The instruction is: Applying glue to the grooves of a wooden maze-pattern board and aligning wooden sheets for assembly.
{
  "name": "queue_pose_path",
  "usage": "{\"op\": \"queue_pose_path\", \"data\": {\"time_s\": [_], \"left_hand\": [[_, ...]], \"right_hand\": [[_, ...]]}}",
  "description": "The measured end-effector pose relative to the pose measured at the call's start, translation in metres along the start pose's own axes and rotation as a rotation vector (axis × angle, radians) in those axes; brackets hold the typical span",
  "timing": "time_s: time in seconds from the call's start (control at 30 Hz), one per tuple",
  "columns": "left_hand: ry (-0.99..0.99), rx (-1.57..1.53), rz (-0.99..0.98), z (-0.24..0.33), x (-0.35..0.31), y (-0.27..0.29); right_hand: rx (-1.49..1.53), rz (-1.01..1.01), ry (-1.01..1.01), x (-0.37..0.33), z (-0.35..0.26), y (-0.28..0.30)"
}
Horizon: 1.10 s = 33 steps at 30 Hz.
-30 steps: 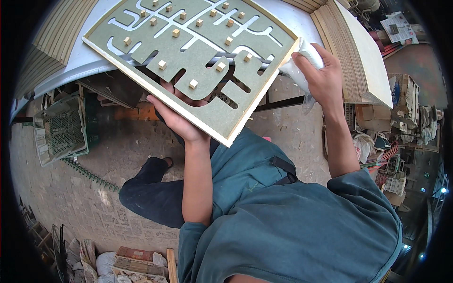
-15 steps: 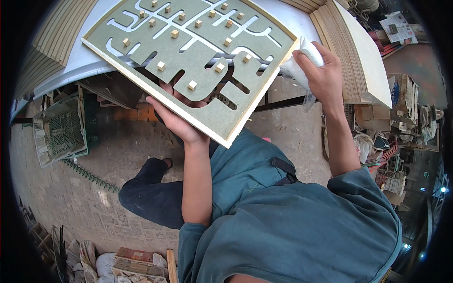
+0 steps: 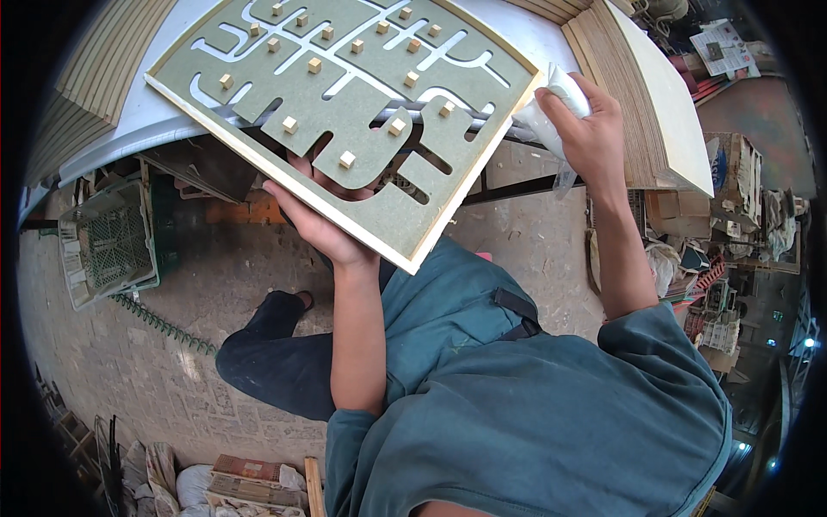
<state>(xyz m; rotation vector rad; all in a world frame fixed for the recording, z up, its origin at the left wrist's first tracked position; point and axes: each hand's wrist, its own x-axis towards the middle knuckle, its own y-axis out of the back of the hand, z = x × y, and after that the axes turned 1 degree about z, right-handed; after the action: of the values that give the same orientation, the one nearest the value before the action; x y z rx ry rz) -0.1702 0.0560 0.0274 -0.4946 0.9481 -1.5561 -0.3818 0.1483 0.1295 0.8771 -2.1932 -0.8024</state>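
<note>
A grey-green board (image 3: 366,86) with cut-out slots and a pale wooden frame is held tilted above the near edge of the worktable. Several small wooden blocks (image 3: 314,65) stand on its face. My left hand (image 3: 323,228) grips the board's near left rim, with the thumb along the frame and the fingers underneath, partly seen through the slots. At the right rim, my right hand (image 3: 593,129) is closed round a white squeeze bag (image 3: 551,116) of clear, crinkled plastic. The bag's tip meets or nearly meets the frame; which one I cannot tell.
Stacked thin wooden panels (image 3: 642,103) rest on the white worktable (image 3: 129,129) at the right, with another panel stack (image 3: 112,60) at the left. A plastic crate (image 3: 108,246) sits below on the brick floor (image 3: 172,370). Boxes (image 3: 736,185) and clutter line the right side.
The board has shifted very slightly left and down with my left hand. My right hand keeps its hold on the squeeze bag, almost unmoved.
</note>
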Motion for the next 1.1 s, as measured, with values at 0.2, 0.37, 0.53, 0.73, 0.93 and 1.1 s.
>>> {"op": "queue_pose_path", "data": {"time_s": [0.2, 0.37, 0.53, 0.73, 0.93, 1.1], "left_hand": [[0.0, -0.001, 0.005, -0.001, 0.002, 0.003], [-0.016, 0.044, -0.02, -0.002, 0.002, 0.006], [-0.005, 0.021, 0.021, -0.002, 0.002, 0.002], [0.004, 0.043, -0.002, -0.002, 0.002, 0.004], [-0.003, 0.051, 0.015, -0.001, 0.002, 0.004], [-0.003, 0.05, 0.02, -0.001, 0.002, 0.004]], "right_hand": [[0.005, -0.015, -0.005, 0.004, 0.005, 0.003], [0.025, 0.009, 0.007, 0.006, 0.008, 0.001], [-0.011, 0.013, 0.009, 0.009, 0.011, 0.002], [-0.007, 0.024, 0.018, 0.013, 0.015, 0.003], [-0.017, 0.023, 0.004, 0.015, 0.017, 0.003], [-0.036, 0.036, -0.005, 0.018, 0.018, 0.003]]}}
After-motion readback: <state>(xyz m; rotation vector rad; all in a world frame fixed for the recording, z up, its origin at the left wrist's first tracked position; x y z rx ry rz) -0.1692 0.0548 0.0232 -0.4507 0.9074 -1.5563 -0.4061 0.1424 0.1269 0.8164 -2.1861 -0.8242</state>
